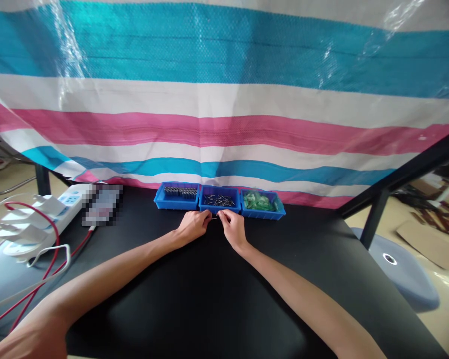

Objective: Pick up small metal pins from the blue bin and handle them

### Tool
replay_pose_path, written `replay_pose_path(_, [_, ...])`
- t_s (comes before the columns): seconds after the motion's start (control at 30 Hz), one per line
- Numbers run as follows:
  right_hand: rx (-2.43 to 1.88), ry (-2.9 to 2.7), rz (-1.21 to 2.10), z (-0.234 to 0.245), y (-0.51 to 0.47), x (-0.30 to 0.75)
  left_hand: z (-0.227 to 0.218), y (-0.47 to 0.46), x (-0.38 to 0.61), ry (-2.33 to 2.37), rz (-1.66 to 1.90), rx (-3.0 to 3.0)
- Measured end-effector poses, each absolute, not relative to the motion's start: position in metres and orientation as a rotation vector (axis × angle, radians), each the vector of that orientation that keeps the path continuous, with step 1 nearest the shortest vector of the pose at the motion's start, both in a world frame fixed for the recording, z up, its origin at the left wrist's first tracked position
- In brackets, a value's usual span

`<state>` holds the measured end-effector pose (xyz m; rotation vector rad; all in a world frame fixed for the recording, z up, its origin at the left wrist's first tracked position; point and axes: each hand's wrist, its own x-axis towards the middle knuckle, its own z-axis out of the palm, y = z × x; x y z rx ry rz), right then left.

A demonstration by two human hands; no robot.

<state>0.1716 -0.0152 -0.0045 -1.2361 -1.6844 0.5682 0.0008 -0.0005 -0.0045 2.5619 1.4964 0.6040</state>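
My left hand [192, 224] and my right hand [232, 227] meet just in front of the middle blue bin, fingertips pinched close together. A thin metal piece [214, 218] spans the small gap between them, an end at each hand's fingers; its exact kind is too small to make out. Many loose, slim dark metal pieces [220, 201] lie jumbled in the middle blue bin [202, 205]. To its left, a blue bin [175, 205] holds rows of short metal cylinders [189, 192]. Green plastic packets [260, 201] fill the right blue bin [264, 214].
The bins stand at the back of a black table [194, 299], against a striped plastic sheet [224, 99]. On the left are a white power strip [69, 204] with plugs, red and white cables [56, 249] and a pixelated item [103, 204]. A grey stool [404, 269] stands at right.
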Motion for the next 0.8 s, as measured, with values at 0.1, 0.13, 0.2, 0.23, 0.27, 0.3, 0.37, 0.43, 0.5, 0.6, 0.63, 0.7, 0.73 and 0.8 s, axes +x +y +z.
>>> replay_pose_path(0.1, [-1.236, -1.710, 0.551, -0.0042, -0.0156, 0.1714, -0.0050, -0.0006, -0.0001, 1.474, 0.692, 2.539])
replay_pose_path(0.13, [-1.237, -1.715, 0.550, -0.0039, -0.0157, 0.1714, -0.0053, -0.0007, -0.0004, 1.461, 0.724, 2.532])
replay_pose_path(0.2, [-1.240, -1.716, 0.558, -0.0033, -0.0158, 0.1712, -0.0056, -0.0008, -0.0009, 1.428, 0.781, 2.524])
replay_pose_path(0.23, [-1.242, -1.715, 0.564, -0.0029, -0.0157, 0.1711, -0.0057, -0.0009, -0.0011, 1.411, 0.805, 2.521])
replay_pose_path(0.27, [-1.245, -1.715, 0.572, -0.0026, -0.0157, 0.1709, -0.0057, -0.0010, -0.0013, 1.397, 0.826, 2.519])
replay_pose_path(0.3, [-1.246, -1.718, 0.578, -0.0023, -0.0157, 0.1708, -0.0055, -0.0012, -0.0014, 1.388, 0.842, 2.516])
replay_pose_path(0.37, [-1.241, -1.727, 0.587, -0.0018, -0.0157, 0.1704, -0.0050, -0.0017, -0.0015, 1.378, 0.853, 2.512])
replay_pose_path(0.43, [-1.234, -1.734, 0.593, -0.0013, -0.0157, 0.1701, -0.0043, -0.0021, -0.0015, 1.376, 0.852, 2.506])
replay_pose_path(0.5, [-1.232, -1.734, 0.598, -0.0009, -0.0158, 0.1698, -0.0040, -0.0024, -0.0015, 1.373, 0.862, 2.501])
replay_pose_path(0.6, [-1.233, -1.733, 0.606, -0.0013, -0.0156, 0.1695, -0.0041, -0.0025, -0.0015, 1.365, 0.893, 2.495])
replay_pose_path(0.63, [-1.232, -1.736, 0.608, -0.0017, -0.0156, 0.1694, -0.0040, -0.0025, -0.0014, 1.362, 0.904, 2.494])
replay_pose_path(0.7, [-1.227, -1.741, 0.605, -0.0026, -0.0154, 0.1693, -0.0032, -0.0028, -0.0013, 1.347, 0.926, 2.489])
replay_pose_path(0.73, [-1.225, -1.738, 0.600, -0.0031, -0.0154, 0.1693, -0.0024, -0.0032, -0.0012, 1.336, 0.939, 2.486])
replay_pose_path(0.8, [-1.220, -1.715, 0.593, -0.0036, -0.0156, 0.1695, -0.0002, -0.0043, -0.0009, 1.313, 0.964, 2.476])
